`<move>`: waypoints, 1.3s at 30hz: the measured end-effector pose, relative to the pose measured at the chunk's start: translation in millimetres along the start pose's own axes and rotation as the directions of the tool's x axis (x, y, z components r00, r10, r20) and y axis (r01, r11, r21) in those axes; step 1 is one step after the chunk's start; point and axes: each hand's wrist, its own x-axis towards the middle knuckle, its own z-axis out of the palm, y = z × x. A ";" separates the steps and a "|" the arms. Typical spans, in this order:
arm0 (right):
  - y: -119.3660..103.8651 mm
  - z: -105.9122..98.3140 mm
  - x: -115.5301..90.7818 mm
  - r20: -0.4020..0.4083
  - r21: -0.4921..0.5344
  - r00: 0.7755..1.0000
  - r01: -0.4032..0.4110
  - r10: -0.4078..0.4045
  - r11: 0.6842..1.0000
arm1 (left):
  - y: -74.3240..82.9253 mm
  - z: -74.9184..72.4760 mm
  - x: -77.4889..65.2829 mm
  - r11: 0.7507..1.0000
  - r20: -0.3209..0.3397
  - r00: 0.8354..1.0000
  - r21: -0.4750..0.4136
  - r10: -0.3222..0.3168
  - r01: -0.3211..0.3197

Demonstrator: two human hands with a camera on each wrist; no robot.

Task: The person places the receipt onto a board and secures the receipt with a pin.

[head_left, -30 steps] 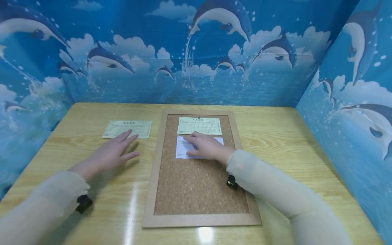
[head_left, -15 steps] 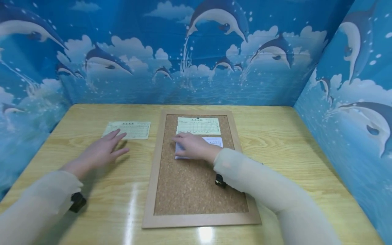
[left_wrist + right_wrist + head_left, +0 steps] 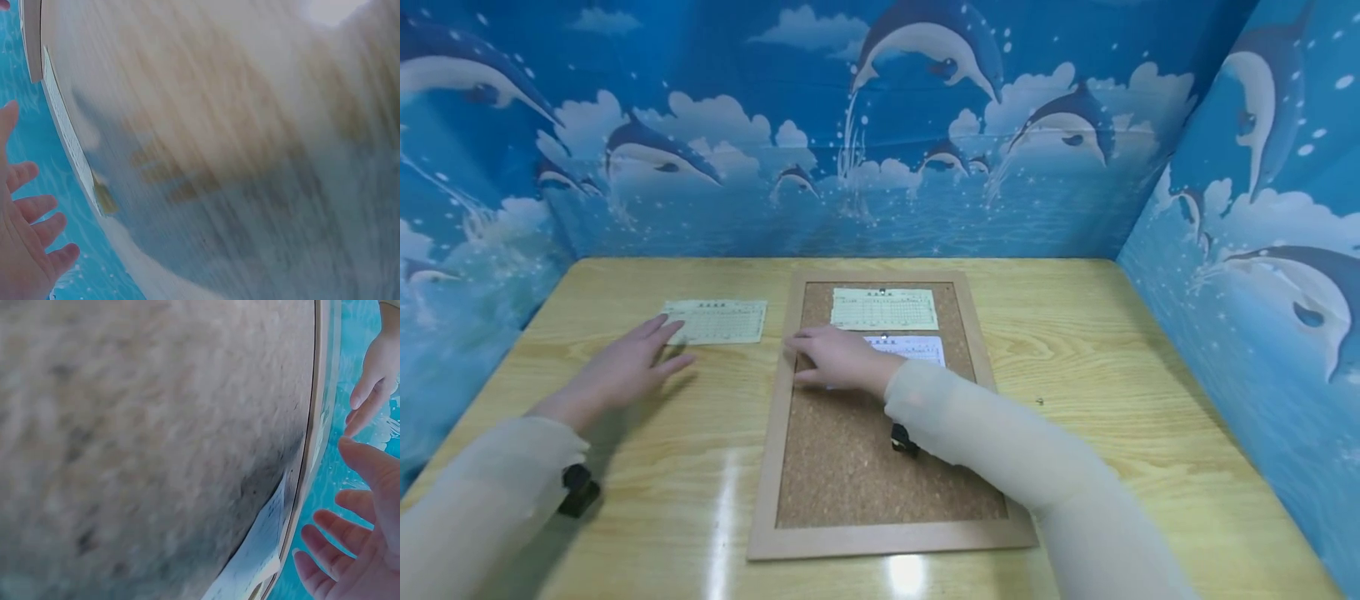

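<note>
In the head view my left hand (image 3: 621, 367) is spread with fingers straight, its fingertips overlapping the left end of a pale green printed slip (image 3: 726, 322) on the table. My right hand (image 3: 835, 360) hovers over the left side of a framed cork board (image 3: 887, 462), fingers extended and holding nothing. It covers much of a lilac printed slip (image 3: 917, 346), which has a small pin (image 3: 883, 336) at its top edge. Above that, another green slip (image 3: 883, 312) lies on the cork with a pin (image 3: 882, 292) at its top. Both wrist views show relaxed, spread fingers.
A small metallic bit (image 3: 1040, 402) lies on the wooden table (image 3: 1097, 333) right of the board. Blue dolphin-print cloth (image 3: 700, 208) walls the table at the back and sides. The board's wooden frame (image 3: 895, 540) forms a raised border.
My right hand has moved left across the lilac slip, uncovering its top pin and right part. My left hand has drifted left, baring more of the green slip. The slips stay put.
</note>
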 end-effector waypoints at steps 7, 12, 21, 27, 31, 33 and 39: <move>-6.2 2.2 11.1 0.001 0.007 1.000 -0.012 0.012 1.000 | -7.1 -1.0 4.8 1.000 0.006 1.000 -0.007 -0.008 0.008; -11.5 3.4 22.5 -0.008 0.023 1.000 -0.004 0.004 1.000 | -11.3 -2.5 9.1 0.999 0.017 0.999 -0.015 -0.033 0.033; -23.8 6.5 40.9 0.015 0.014 0.999 -0.044 0.044 0.999 | -18.6 -2.6 20.8 0.992 0.058 0.995 -0.090 -0.079 0.084; -27.2 4.5 50.9 0.033 0.054 0.995 -0.099 0.097 0.994 | -23.9 -5.3 22.5 0.990 0.064 0.992 -0.086 -0.105 0.111; -27.8 4.6 55.8 0.050 0.073 0.993 -0.111 0.107 0.991 | -27.0 -6.9 21.8 0.987 0.089 0.988 -0.085 -0.127 0.135; -28.7 4.1 58.2 0.059 0.069 0.993 -0.104 0.100 0.992 | -28.7 -8.0 22.5 0.985 0.099 0.985 -0.086 -0.143 0.152; -32.2 3.4 66.3 0.075 0.033 0.992 -0.102 0.099 0.994 | -32.7 -13.2 28.4 0.985 0.107 0.983 -0.065 -0.150 0.157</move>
